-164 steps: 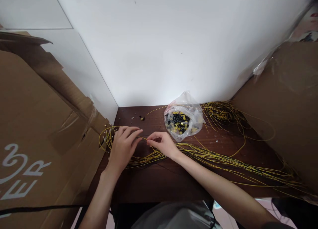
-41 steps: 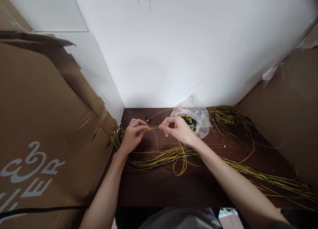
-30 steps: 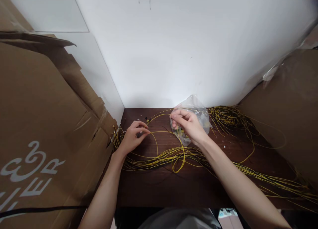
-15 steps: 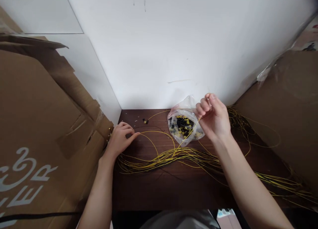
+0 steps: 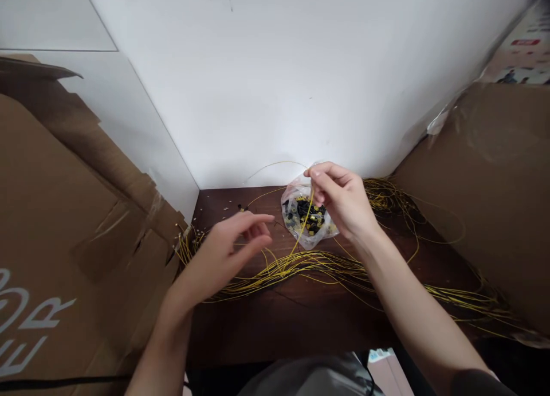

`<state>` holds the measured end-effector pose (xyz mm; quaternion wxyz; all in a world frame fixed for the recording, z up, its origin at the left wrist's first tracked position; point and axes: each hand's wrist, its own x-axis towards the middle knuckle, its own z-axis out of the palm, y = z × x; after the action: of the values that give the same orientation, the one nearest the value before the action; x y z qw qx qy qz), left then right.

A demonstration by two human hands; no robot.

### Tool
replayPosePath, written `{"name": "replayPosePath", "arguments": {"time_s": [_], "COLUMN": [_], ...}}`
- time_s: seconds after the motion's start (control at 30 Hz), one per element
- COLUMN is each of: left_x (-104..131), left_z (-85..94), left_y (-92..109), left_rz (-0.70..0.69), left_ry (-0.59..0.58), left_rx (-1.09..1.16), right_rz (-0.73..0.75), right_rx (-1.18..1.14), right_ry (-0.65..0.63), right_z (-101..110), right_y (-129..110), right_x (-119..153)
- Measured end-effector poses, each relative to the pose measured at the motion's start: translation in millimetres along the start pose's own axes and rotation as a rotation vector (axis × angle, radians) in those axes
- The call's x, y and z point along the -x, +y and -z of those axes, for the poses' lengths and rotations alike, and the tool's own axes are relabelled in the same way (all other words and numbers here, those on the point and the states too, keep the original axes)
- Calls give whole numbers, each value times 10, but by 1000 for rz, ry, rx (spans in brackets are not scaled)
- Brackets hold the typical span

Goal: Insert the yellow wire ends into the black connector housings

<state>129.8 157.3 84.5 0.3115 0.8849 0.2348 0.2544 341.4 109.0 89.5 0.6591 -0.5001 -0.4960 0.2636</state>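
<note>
My right hand (image 5: 339, 198) pinches a thin yellow wire (image 5: 306, 219) above a clear plastic bag (image 5: 315, 242). One end of that wire arcs out to the left against the white wall; the other runs down to a bundle of yellow and black wires (image 5: 301, 264) across the table. Inside the bag are many small black and yellow pieces (image 5: 304, 211), too small to name surely. To the left, my left hand (image 5: 240, 244) hovers over the bundle, its thumb and fingers apart and nothing visible between them.
A cardboard box (image 5: 77, 224) stands close on the left, another cardboard box (image 5: 481, 189) on the right. The white wall (image 5: 258, 86) closes off the back. Tangled yellow wires (image 5: 382, 195) lie at the back right of the dark wooden table (image 5: 258, 327).
My left hand has lifted from the left wire ends and moved right. My right hand has come left and turned, still holding wire, whose free end now points left.
</note>
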Motion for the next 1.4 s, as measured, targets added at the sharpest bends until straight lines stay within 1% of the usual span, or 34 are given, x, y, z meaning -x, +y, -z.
{"name": "replayPosePath", "arguments": {"time_s": [0.07,0.13,0.17,0.23,0.3,0.33,0.43,0.47,0.5,0.6,0.67,0.73,0.83,0.87,0.9,0.93,1.0,1.1,1.17,1.2,1.27,1.4], "left_x": [-85,-148,-171,-201,-214,-217,-214,-211,-207,-197,-201,-216,-243,-250,-253,-254,-249,-234,-229,-229,-236,-271], "left_z": [-146,-257,-292,-323,-329,-333,-370,-390,-408,-433,-415,-382,-358,-364,-376,-392,-424,-442,-429,-420,-401,-386], "left_y": [90,80,51,-28,-111,-149,-249,-277,-303,-366,-395,-412,-410,-401,-387,-371,-335,-285,-256,-243,-223,-230], "left_rz": [-4,-10,3,49,88,102,156,177,198,251,272,279,225,190,152,118,81,96,102,92,41,-175], "left_ry": [-144,-245,-277,-277,-199,-137,79,142,194,283,334,421,613,647,648,614,485,310,222,184,120,-41], "left_rx": [128,192,221,310,423,469,551,574,596,636,643,652,615,584,559,552,612,733,703,646,448,-149], "right_rz": [-26,-37,-42,-64,-108,-137,-213,-232,-242,-279,-308,-336,-384,-397,-406,-413,-419,-415,-405,-403,-402,-384], "right_rx": [-4,-41,-69,-122,-141,-134,-128,-138,-139,-129,-140,-163,-177,-171,-163,-155,-148,-157,-164,-166,-171,-190], "right_ry": [-35,-64,-77,-99,-156,-215,-488,-558,-595,-600,-578,-563,-567,-568,-565,-558,-534,-500,-475,-464,-446,-443], "right_z": [-62,-100,-110,-115,-111,-110,-121,-130,-140,-169,-178,-181,-181,-183,-185,-188,-192,-190,-184,-180,-173,-166], "right_y": [9,25,41,98,197,260,474,543,606,752,820,872,920,926,929,928,922,912,910,910,917,955], "right_x": [16,23,28,55,114,158,323,381,435,568,628,671,708,714,717,717,712,700,692,689,683,678]}}
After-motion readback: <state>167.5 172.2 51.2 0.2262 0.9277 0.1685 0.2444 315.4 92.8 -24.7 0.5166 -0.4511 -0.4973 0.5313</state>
